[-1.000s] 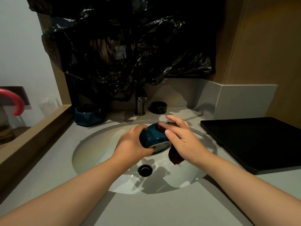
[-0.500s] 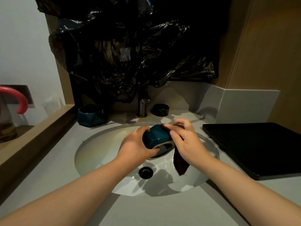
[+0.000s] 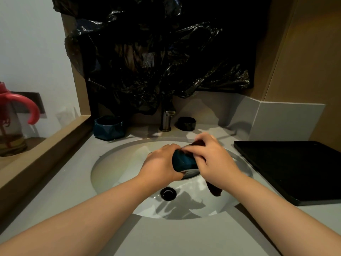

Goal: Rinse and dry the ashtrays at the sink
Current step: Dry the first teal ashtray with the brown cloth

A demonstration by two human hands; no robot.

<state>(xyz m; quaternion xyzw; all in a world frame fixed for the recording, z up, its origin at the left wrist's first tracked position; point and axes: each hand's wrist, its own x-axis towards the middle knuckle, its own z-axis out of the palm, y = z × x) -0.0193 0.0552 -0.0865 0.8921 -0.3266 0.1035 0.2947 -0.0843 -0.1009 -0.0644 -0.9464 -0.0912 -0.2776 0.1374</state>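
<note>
Over the white sink basin my left hand grips a teal ashtray, tilted on its side with its pale base facing me. My right hand presses a dark brown cloth against the ashtray's top; the cloth's tail hangs below my wrist. A second teal ashtray stands on the counter at the back left. A small black ashtray sits right of the faucet.
A black tray lies on the counter to the right. Black plastic sheeting hangs above the faucet. The drain is below my hands. A wooden ledge at left carries a bottle with a red handle.
My right hand has slid the cloth further over the ashtray's top, fingers now curled across it. My left hand keeps its grip on the ashtray.
</note>
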